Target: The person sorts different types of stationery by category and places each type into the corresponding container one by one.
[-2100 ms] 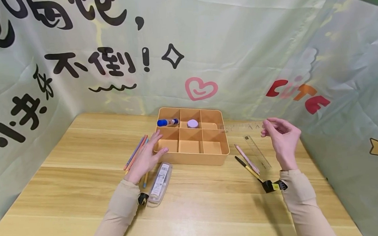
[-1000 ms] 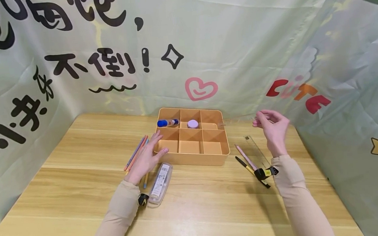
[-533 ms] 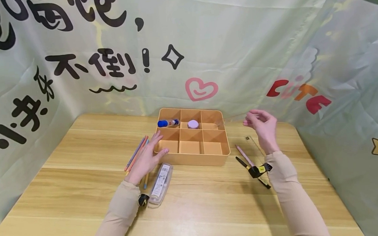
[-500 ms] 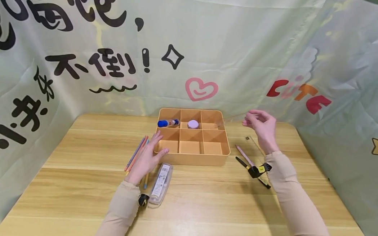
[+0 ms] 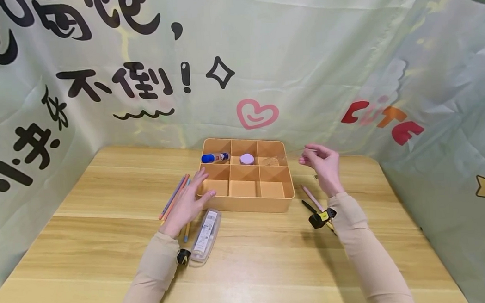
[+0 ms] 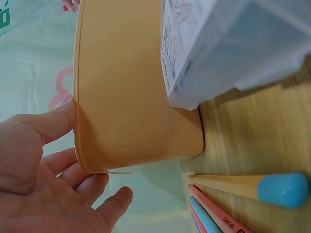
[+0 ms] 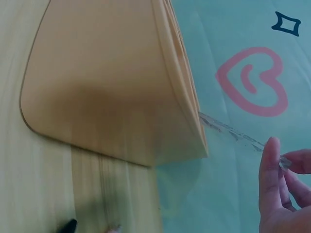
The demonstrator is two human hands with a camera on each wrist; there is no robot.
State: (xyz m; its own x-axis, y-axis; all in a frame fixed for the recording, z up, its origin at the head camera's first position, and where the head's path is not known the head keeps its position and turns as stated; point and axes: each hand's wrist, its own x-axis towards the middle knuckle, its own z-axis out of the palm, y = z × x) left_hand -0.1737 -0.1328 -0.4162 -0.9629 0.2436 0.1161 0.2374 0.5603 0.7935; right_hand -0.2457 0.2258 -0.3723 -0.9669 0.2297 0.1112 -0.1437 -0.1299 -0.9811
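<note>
An orange organizer box (image 5: 245,204) with several compartments stands at the table's back. My left hand (image 5: 185,208) rests on its front left corner; in the left wrist view the thumb touches the rim (image 6: 76,73) and the other fingers are spread loosely behind the corner. Right of the box, my right hand (image 5: 322,169) pinches one end of a clear ruler (image 7: 233,130) between thumb and fingers. The ruler's far end dips into the back right compartment. A blue-capped glue stick (image 5: 215,158) lies in the back left compartment, and a lilac round-topped item (image 5: 247,159) sits in the back middle one.
Several colored pencils (image 5: 172,197) lie beneath and beside my left hand. A clear case with a white label (image 5: 206,236) lies before the box. At right are a pink pen (image 5: 312,197) and a black-tipped pen (image 5: 308,206); my right arm hides another clear ruler. A printed curtain (image 5: 325,72) hangs behind.
My right hand has moved left toward the box, bringing the ruler's end deeper into the back right compartment. It now covers most of the other ruler on the table. My left hand has stayed put.
</note>
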